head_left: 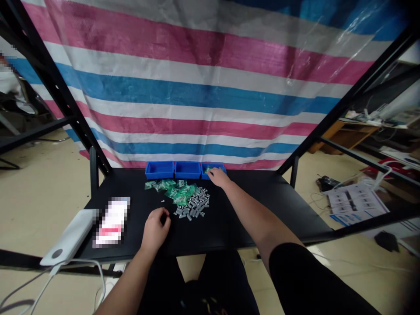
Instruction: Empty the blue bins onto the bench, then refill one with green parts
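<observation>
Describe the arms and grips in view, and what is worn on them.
The left grip and the right grip are bare, without gloves. The right arm wears a black sleeve that stops above its bare forearm. The left arm shows no sleeve.

The person's left hand [155, 229] is in the lower middle of the frame, a little left of centre. Its fingers curl inward to a loose fist, and the knuckles point up and forward. The bare left forearm [126, 284] comes up from the bottom edge, and the wrist is slightly bent.

The right arm reaches much farther, almost straight, toward the upper middle of the frame. The right hand [218, 177] is there, with its back up and its fingers pointing down and forward. The bare right forearm [256, 216] runs diagonally, and a black sleeve [305, 280] covers the arm above the elbow, at the lower right.
</observation>
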The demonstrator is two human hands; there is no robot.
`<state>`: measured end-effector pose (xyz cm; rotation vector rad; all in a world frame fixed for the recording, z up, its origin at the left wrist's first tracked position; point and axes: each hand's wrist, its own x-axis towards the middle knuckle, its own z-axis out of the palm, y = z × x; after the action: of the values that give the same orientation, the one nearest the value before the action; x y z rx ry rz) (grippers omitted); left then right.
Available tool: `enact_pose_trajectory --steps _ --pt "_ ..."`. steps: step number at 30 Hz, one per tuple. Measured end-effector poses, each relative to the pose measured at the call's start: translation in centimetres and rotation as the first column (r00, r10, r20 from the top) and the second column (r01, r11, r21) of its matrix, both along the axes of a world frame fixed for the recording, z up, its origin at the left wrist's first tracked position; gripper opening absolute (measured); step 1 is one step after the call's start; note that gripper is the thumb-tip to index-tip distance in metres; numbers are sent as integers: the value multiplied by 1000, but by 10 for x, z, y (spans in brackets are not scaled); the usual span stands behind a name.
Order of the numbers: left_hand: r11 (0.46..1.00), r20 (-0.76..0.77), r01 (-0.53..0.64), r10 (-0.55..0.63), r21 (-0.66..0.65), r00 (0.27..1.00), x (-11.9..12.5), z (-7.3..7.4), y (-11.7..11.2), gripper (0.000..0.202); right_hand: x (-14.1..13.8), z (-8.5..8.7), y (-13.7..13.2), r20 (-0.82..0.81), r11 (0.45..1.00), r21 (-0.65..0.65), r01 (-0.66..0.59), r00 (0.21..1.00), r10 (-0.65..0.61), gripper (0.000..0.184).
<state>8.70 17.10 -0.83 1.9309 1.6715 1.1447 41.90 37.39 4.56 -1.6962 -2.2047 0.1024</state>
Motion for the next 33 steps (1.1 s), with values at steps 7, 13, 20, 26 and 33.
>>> enact_pose_trajectory --steps 7,13,20,26,33 --pt "1000 5 -1 1 9 1000 1 2 0 6 -14 2 -18 1 996 68 54 999 -55 24" --pt "1000 -1 4 -4 17 1000 0 0 1 5 -63 15 -65 -91 851 37 -525 846 526 32" --pt "999 3 18 -18 33 1000 0 2 0 6 -95 8 -98 25 826 -126 -549 831 556 41" --pt "999 -4 19 -18 32 1000 1 1 -1 6 -100 -5 -97 22 829 14 -560 829 559 13" --pt "999 3 25 -25 26 1000 1 2 -1 6 -93 -12 -91 -134 818 297 -493 826 547 13"
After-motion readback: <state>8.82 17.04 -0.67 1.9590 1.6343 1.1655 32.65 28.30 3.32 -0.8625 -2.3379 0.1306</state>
